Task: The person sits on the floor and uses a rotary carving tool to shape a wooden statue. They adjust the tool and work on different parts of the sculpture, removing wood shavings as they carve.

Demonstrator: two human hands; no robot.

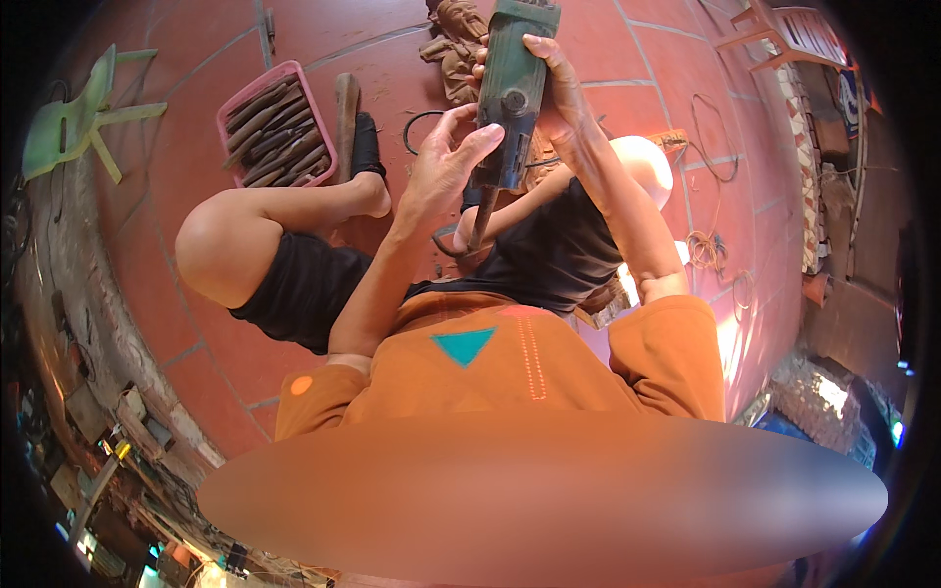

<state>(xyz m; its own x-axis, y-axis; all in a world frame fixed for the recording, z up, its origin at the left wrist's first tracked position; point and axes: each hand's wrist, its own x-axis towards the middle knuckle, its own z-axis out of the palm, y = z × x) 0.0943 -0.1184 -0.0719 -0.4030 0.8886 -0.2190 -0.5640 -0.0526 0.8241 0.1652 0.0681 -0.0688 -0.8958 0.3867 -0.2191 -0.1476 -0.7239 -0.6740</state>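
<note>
A corded power tool [517, 83], shaped like a grinder, has a worn dark green body and a black near end. My right hand [559, 83] is wrapped around its body from the right. At the black end, my left hand [453, 157] holds on from the left, thumb resting on top. The tool's far end is cut off by the upper edge of the picture. Its thick dark cord [483, 218] drops from the near end toward my lap. Just left of the tool, a carved brown wooden figure [455, 49] lies on the floor, partly covered by the tool and my hand.
A pink basket [223, 110] of several wood-handled carving tools [277, 132] stands left of my foot, beside a wooden mallet-like piece [346, 108]. A green plastic chair [74, 122] is at far left, a red chair [784, 34] at far right. Loose cable [708, 250] lies on the red tiles.
</note>
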